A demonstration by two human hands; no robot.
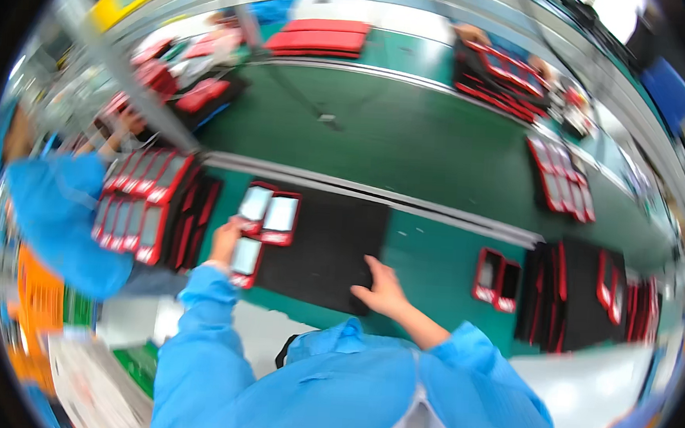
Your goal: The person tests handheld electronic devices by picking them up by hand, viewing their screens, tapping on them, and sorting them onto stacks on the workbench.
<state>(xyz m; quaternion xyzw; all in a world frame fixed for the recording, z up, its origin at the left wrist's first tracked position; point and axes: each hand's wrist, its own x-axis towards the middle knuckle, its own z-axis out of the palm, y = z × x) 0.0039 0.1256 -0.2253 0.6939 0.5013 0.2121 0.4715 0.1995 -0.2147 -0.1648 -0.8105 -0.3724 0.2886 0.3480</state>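
Note:
My left hand [225,240] grips a red-framed phone-like device [245,260] with a pale screen, held over the left edge of a black mat [332,249]. Two more red-framed devices [269,212] lie side by side on the mat's far left corner, just beyond that hand. My right hand [385,289] rests with fingers spread on the mat's near right corner and holds nothing. Both my sleeves are light blue.
Black trays of red-framed devices [143,202] stand left of the mat. Two dark-screened devices [496,280] lie on the green bench to the right, beside more black trays [588,296]. A green conveyor belt [394,135] runs beyond. A person in blue [57,204] works at left.

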